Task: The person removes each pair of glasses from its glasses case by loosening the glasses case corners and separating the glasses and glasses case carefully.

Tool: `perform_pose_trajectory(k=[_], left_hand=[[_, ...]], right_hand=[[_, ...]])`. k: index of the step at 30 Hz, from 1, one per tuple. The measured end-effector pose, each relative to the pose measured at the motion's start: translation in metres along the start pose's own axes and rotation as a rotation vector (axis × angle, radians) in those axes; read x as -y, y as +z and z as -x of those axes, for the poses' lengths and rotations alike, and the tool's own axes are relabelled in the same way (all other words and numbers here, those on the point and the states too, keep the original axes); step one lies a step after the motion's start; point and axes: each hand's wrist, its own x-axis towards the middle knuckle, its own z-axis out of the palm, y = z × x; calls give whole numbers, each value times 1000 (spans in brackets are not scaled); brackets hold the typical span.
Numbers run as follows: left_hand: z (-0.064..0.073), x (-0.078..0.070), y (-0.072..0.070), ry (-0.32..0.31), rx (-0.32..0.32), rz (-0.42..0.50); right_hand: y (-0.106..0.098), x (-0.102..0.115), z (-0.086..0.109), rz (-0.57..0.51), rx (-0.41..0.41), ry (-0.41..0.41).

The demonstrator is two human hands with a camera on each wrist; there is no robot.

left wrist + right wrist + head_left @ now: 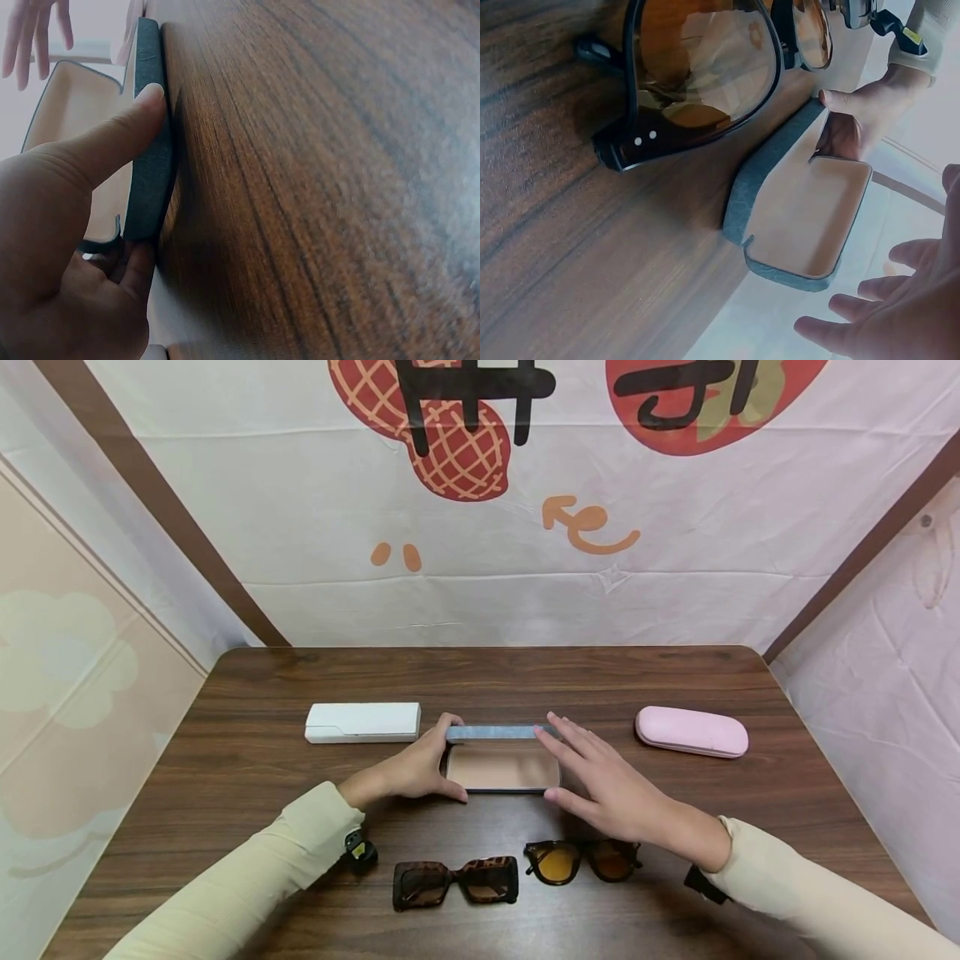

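A blue-grey glasses case [504, 768] with beige lining lies on the table, its lid raised. My left hand [416, 768] grips the case's left end; in the left wrist view the thumb presses the front wall of the case [150, 176] and the other fingers are behind it. At the case's right end my right hand [611, 789] hovers with spread fingers and holds nothing. In the right wrist view its fingers [832, 330] stand apart from the raised lid. Tortoiseshell sunglasses [491, 878] and black sunglasses with amber lenses [558, 865] lie in front of the case.
A white glasses case [363, 722] lies behind and left of my left hand. Over on the right is a pink glasses case [692, 732]. The brown wooden table [780, 827] ends at a printed fabric wall [315, 610] at the back.
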Motion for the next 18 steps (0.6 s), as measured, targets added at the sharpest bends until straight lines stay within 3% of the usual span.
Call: perform_pose_trajectory(k=[18], left_hand=[[0,2,0,-8,7,4]], right_hand=[[6,-17,-19,-165,-29,174]])
